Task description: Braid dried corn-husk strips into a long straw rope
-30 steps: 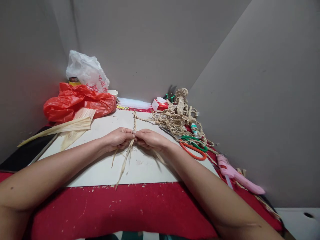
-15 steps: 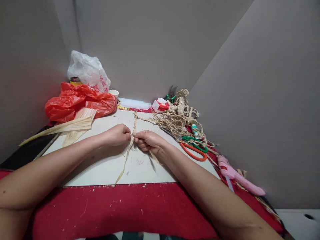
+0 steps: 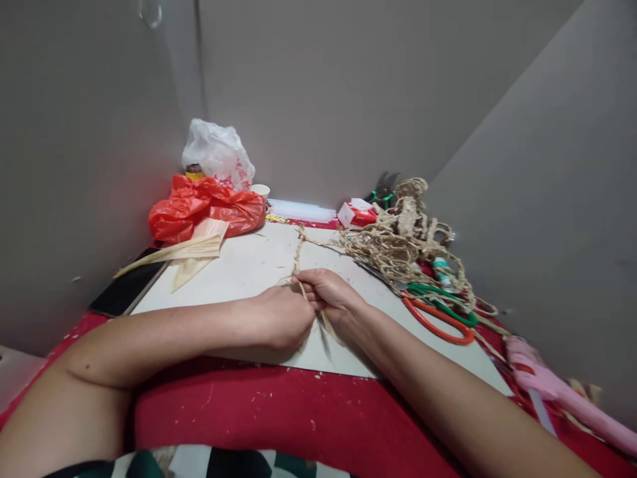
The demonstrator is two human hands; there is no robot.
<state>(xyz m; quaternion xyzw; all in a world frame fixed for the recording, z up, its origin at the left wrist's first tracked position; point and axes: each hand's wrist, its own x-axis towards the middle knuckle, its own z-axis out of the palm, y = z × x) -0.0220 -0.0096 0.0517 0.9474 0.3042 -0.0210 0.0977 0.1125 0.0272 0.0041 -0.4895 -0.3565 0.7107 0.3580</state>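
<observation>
A thin braided cord (image 3: 298, 249) of dry plant fibre, like corn husk, runs toward me over the white board (image 3: 249, 275). My right hand (image 3: 334, 293) is closed, its thumb and forefinger pinching the cord's near end. Just below and left of it, my left hand (image 3: 284, 318) is a closed fist, back turned up, with a husk strand (image 3: 303, 291) running into it from the pinch. The two hands touch or nearly touch, and the left fingers are mostly hidden. Another pale husk strip (image 3: 329, 328) hangs under my right hand.
Beyond my right hand lie a heap of braided cord (image 3: 383, 245), scissors (image 3: 438, 320) with orange and green handles, and a pink glue gun (image 3: 562, 388). Back left are a red plastic bag (image 3: 199, 209), flat husks (image 3: 199, 249) and a dark flat object (image 3: 127, 289). Grey walls enclose the table.
My left hand has come closer to me and to the right, below my right hand, drawing a strand with it. My right hand still pinches the cord. The whole view has shifted.
</observation>
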